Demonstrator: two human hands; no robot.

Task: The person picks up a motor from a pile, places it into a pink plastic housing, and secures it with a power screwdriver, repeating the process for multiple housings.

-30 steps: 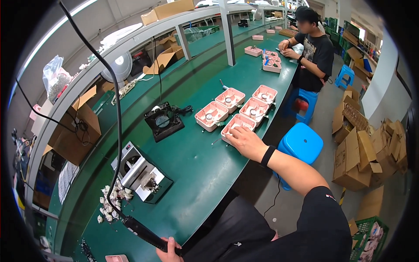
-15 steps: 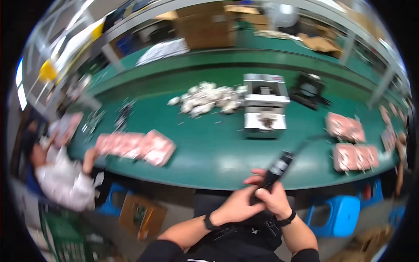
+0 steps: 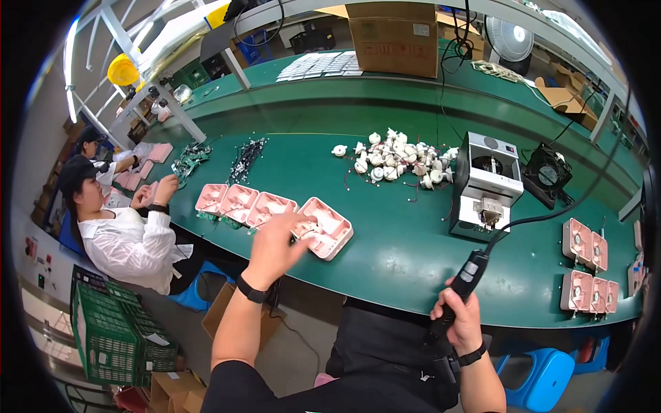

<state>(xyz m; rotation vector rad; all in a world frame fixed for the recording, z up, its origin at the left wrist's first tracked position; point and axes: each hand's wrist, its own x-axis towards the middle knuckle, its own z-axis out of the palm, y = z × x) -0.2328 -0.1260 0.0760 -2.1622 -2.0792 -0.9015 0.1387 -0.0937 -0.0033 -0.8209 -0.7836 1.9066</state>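
Note:
My right hand (image 3: pixel 460 318) is wrapped round a black corded electric screwdriver (image 3: pixel 472 270), held at the bench's front edge with its cord end up. My left hand (image 3: pixel 277 249) reaches over the near left side of a pale pink plastic housing (image 3: pixel 334 230). Its thumb and fingers are spread; whether they touch the housing I cannot tell. Thin wires and a small white part lie inside this housing, partly hidden by my fingers. A row of similar pink housings (image 3: pixel 239 202) adjoins it on the left.
White round parts with wires (image 3: pixel 403 158) lie heaped beside a silver-white machine (image 3: pixel 487 186). A black fan-like device (image 3: pixel 547 172) stands right of it. More pink housings (image 3: pixel 580 289) sit at the right end. On the left, a co-worker in a white shirt (image 3: pixel 131 241) handles parts.
Both hands were together on the screwdriver before. My left hand has let go and moved left to the pink housing. My right hand keeps the screwdriver; the view has turned left.

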